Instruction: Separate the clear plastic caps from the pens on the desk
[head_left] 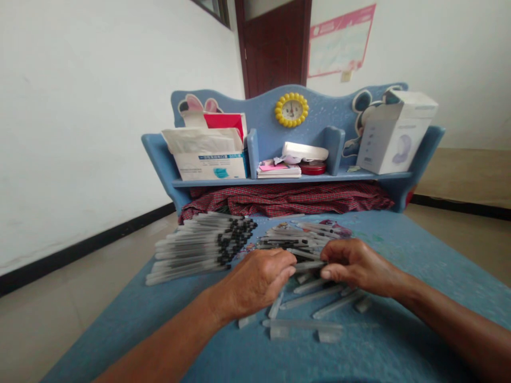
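Note:
A translucent pen (pixel 308 266) lies level between my two hands. My left hand (pixel 261 277) pinches its left end between thumb and fingers. At the other end, my right hand (pixel 355 266) has its thumb and fingertips closed on the pen. Under and in front of them are loose clear pen barrels (pixel 311 299) and short frosted caps (pixel 329 336). Just behind my fingers is a heap of pen parts, with dark pieces (pixel 285 242) among pale barrels. To the left, a large stack of pens (pixel 191 247) lies with black tips pointing right.
The blue desk (pixel 223 351) has a raised shelf (pixel 239 182) at its back. On it stand a mask box (pixel 211 165), papers (pixel 279 171), a red round tin (pixel 312 168) and a white box (pixel 395 133). Checkered cloth (pixel 287 199) is bunched beneath.

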`<state>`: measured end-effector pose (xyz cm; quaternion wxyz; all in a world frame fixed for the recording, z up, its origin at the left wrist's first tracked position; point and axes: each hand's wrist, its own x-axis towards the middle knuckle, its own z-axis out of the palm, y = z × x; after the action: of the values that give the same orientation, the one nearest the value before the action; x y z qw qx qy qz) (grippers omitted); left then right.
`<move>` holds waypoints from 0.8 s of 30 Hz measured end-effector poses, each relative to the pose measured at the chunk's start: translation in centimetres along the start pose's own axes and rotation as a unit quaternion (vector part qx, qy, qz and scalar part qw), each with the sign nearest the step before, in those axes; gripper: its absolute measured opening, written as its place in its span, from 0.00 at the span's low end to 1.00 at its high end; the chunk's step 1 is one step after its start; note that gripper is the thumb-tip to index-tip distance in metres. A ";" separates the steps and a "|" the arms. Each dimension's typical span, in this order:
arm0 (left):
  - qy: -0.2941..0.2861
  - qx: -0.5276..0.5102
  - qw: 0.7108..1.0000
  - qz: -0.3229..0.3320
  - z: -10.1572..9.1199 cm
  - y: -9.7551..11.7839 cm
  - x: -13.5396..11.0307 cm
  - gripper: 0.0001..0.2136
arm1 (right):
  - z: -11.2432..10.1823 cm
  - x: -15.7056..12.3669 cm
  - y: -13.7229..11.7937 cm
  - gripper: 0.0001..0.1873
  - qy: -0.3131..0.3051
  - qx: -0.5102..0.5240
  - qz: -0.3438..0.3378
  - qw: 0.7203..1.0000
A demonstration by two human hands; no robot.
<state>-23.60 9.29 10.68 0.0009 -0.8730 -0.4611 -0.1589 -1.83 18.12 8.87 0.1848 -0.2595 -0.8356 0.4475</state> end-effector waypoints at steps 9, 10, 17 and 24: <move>-0.002 0.002 1.000 -0.003 0.0 0.0 0.1 0.08 | 0.2 0.1 0.2 0.18 -0.018 0.009 0.017 1.000; -0.001 0.003 1.000 -0.004 0.0 0.0 0.1 0.08 | 0.1 0.1 0.3 0.18 -0.022 0.013 0.016 1.000; -0.008 -0.023 1.000 -0.014 0.1 -0.1 0.0 0.09 | 0.3 0.2 0.3 0.23 -0.012 -0.027 -0.014 0.999; -0.073 -0.131 0.984 -0.095 -0.8 0.4 0.3 0.09 | 0.6 0.0 0.3 0.12 -0.008 0.029 0.022 0.999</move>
<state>-23.36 9.22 11.55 -0.1620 -0.8272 -0.5159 -0.1527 -2.10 17.87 8.27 0.1753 -0.2690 -0.8178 0.4776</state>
